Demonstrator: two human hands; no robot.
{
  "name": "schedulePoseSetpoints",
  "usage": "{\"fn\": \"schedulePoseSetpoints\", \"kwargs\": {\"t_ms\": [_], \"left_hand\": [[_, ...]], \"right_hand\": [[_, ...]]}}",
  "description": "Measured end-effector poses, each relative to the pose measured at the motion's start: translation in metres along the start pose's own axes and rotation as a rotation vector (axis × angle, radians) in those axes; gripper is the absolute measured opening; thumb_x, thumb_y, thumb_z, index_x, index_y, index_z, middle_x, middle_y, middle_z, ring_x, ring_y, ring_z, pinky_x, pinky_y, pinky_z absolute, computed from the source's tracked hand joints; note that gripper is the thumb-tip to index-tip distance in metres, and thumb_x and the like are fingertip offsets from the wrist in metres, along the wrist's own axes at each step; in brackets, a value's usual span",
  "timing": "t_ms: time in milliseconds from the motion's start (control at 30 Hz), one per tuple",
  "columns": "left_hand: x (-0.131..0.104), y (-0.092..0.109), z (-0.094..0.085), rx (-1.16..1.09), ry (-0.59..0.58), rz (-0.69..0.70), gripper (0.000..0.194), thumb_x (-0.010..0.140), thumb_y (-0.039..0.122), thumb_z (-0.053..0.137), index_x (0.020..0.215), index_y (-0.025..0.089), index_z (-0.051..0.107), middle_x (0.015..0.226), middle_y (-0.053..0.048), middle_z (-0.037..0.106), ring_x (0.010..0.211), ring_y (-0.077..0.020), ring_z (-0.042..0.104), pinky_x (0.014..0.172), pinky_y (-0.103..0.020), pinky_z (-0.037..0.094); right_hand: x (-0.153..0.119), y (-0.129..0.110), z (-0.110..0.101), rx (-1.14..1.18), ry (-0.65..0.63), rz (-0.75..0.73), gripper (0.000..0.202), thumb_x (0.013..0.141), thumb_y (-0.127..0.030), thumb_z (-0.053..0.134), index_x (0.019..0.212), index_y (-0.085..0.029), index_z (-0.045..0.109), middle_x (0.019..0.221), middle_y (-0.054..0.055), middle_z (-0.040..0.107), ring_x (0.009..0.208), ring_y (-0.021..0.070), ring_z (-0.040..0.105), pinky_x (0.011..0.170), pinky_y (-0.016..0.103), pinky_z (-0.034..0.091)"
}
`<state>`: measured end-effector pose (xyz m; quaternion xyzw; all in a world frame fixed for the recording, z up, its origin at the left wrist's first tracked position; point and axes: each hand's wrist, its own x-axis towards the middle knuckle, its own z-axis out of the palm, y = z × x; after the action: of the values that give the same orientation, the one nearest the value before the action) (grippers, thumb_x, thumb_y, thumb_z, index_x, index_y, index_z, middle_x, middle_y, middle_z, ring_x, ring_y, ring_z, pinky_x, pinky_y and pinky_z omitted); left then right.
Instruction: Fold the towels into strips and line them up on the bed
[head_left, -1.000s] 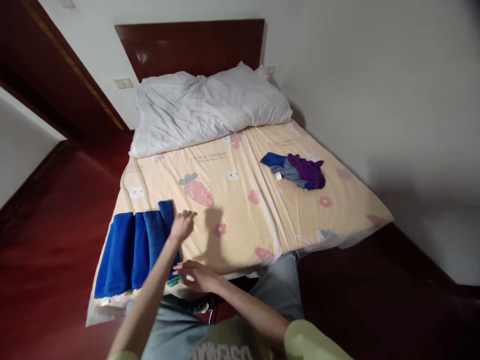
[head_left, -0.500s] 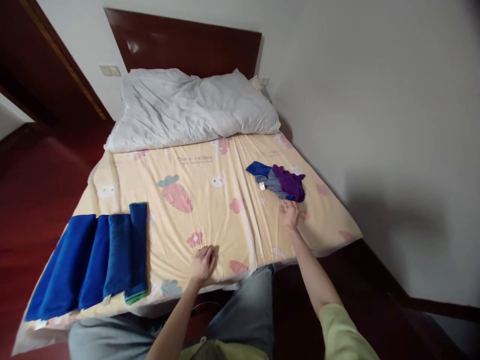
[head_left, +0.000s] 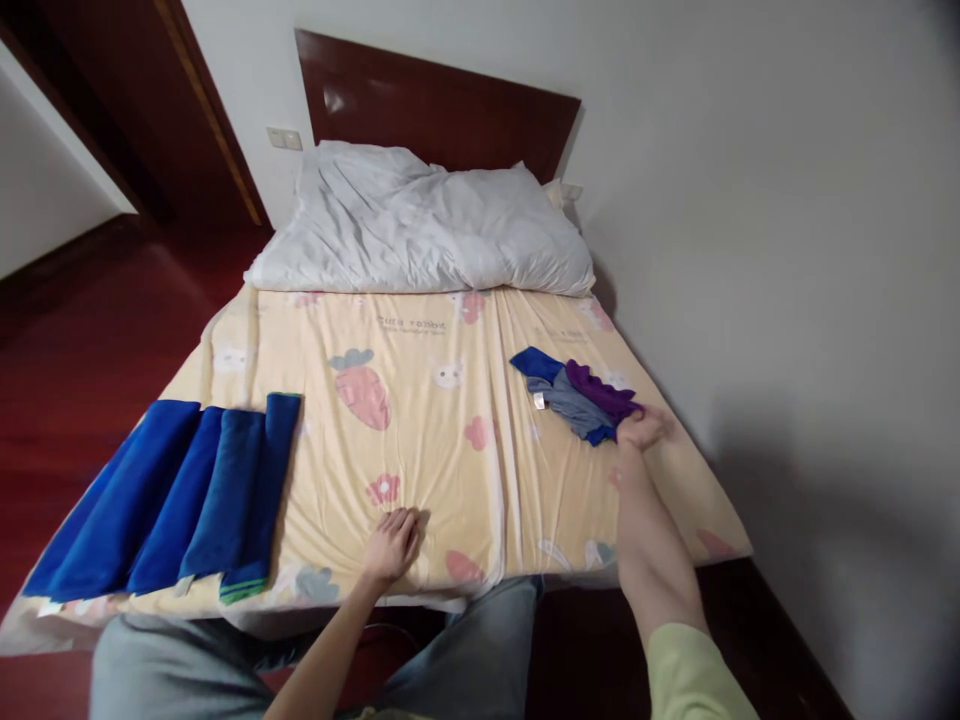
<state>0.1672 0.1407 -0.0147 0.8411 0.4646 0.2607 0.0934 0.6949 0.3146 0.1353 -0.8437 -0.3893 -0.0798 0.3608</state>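
Note:
My right hand (head_left: pixel 643 428) pinches the near right end of a purple cloth (head_left: pixel 598 388). That cloth is stretched toward my fingers and lies over a crumpled grey cloth (head_left: pixel 574 400) with a white tag. Blue cloth (head_left: pixel 538 363) shows at the far left end of this pile, and a bit more blue peeks out at its near end. My left hand (head_left: pixel 391 545) rests on the patterned bedsheet (head_left: pixel 435 450) near the bed's front edge, its fingers curled in and nothing seen in them. Several folded blue cloths (head_left: pixel 232 490) lie side by side at the left.
A rumpled white quilt (head_left: pixel 435 225) spans the far end of the bed, before a dark wooden headboard (head_left: pixel 442 100). A grey wall (head_left: pixel 787 250) stands along the right side. My legs (head_left: pixel 187 665) are at the bed's near edge.
My right hand has moved right along the pile and now holds the purple cloth's end, drawn out to the right. The view has shifted; my left hand still rests on the sheet.

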Motion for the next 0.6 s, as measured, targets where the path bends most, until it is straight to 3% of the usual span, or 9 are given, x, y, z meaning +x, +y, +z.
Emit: {"fn": "schedulePoseSetpoints", "kwargs": {"t_ms": [133,333,467,600], "left_hand": [[-0.001,0.001,-0.001,-0.019,-0.027,-0.028,0.022,0.099,0.026,0.045,0.113,0.017,0.060,0.105,-0.011,0.068,0.099,-0.0244,0.064,0.089,-0.039,0.050],[0.002,0.005,-0.006,-0.073,-0.052,-0.069,0.023,0.099,0.025,0.042,0.109,0.017,0.061,0.102,-0.011,0.067,0.097,-0.0243,0.063,0.088,-0.039,0.049],[0.003,0.012,-0.013,-0.168,-0.078,-0.211,0.021,0.097,0.025,0.043,0.100,0.018,0.062,0.097,-0.009,0.068,0.095,-0.0234,0.062,0.088,-0.038,0.048],[0.002,0.037,-0.028,-0.419,-0.144,-0.489,0.019,0.091,0.025,0.045,0.090,0.018,0.063,0.086,-0.007,0.068,0.087,-0.0221,0.065,0.083,-0.037,0.050]], "right_hand": [[0.023,-0.042,-0.032,0.180,0.334,0.097,0.032,0.091,-0.012,0.037,0.117,-0.009,0.055,0.111,0.022,0.064,0.112,0.0294,0.064,0.101,0.045,0.046],[0.006,-0.124,-0.099,0.470,0.668,-0.172,0.029,0.101,-0.026,0.030,0.116,-0.020,0.055,0.112,0.016,0.061,0.111,0.0278,0.063,0.102,0.048,0.048],[-0.021,-0.155,-0.140,0.479,0.742,-0.343,0.035,0.103,-0.042,0.033,0.111,-0.022,0.061,0.102,0.014,0.064,0.100,0.0281,0.066,0.092,0.047,0.052],[-0.040,-0.168,-0.170,0.310,0.678,-0.561,0.043,0.097,-0.056,0.052,0.092,-0.017,0.069,0.082,0.012,0.067,0.080,0.0261,0.065,0.081,0.044,0.052]]}}
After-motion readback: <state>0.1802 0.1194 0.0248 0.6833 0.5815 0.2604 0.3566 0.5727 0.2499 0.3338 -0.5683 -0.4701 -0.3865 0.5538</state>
